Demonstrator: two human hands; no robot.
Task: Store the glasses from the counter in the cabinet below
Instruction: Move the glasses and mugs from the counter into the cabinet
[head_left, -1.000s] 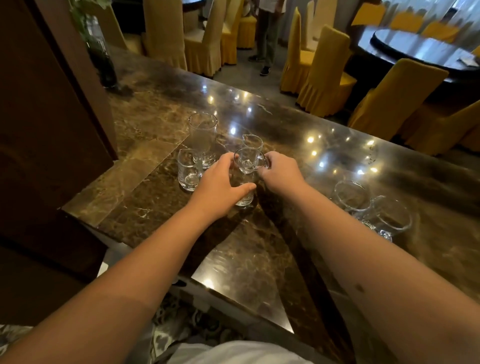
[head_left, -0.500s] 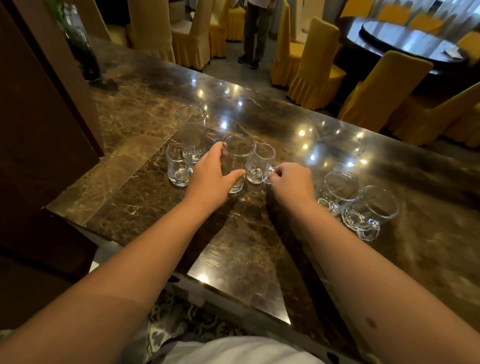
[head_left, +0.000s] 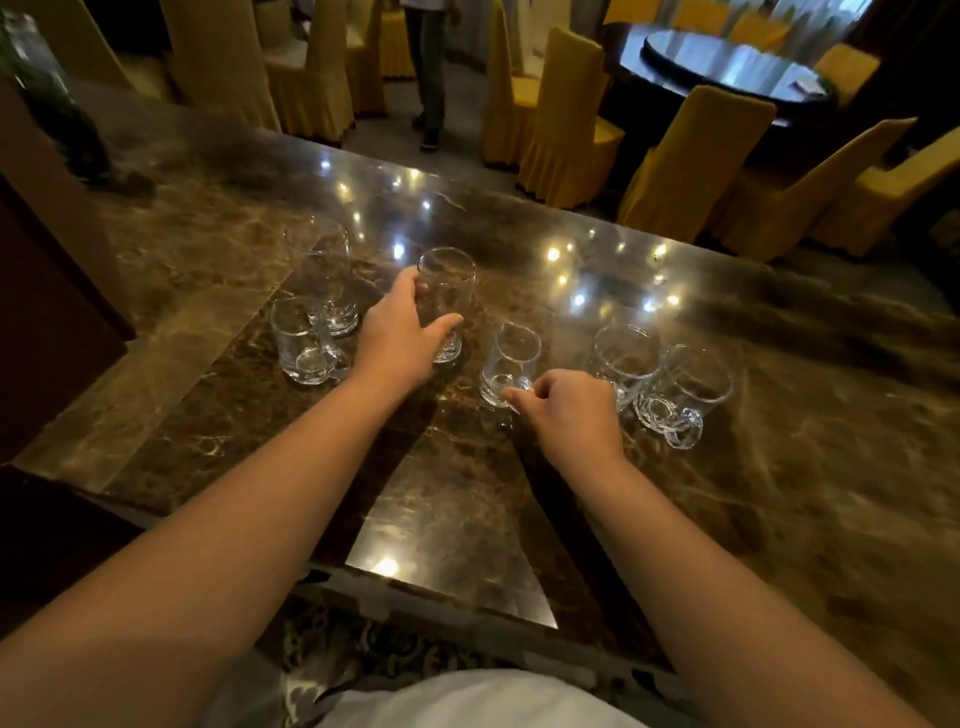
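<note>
Several clear glasses stand on the brown marble counter (head_left: 467, 509). My left hand (head_left: 400, 338) grips a tall tumbler (head_left: 449, 296) at its left side, thumb across the front. My right hand (head_left: 569, 410) pinches the handle of a small glass mug (head_left: 511, 358). Left of my hands stand a tall glass (head_left: 322, 270) and a short glass (head_left: 301, 338). On the right are two handled mugs, one (head_left: 626, 358) beside the other (head_left: 683, 389). The cabinet below is hidden by the counter.
A dark wooden panel (head_left: 47, 291) rises at the counter's left edge, with a vase of plants (head_left: 47, 98) behind it. Yellow-covered chairs (head_left: 566, 119) and a round dark table (head_left: 727, 62) fill the room beyond. A person's legs (head_left: 428, 78) stand between the chairs.
My right hand has drawn the small mug toward me and to the right, away from the tumbler. My left hand keeps its grip on the tumbler. The view has tilted down slightly.
</note>
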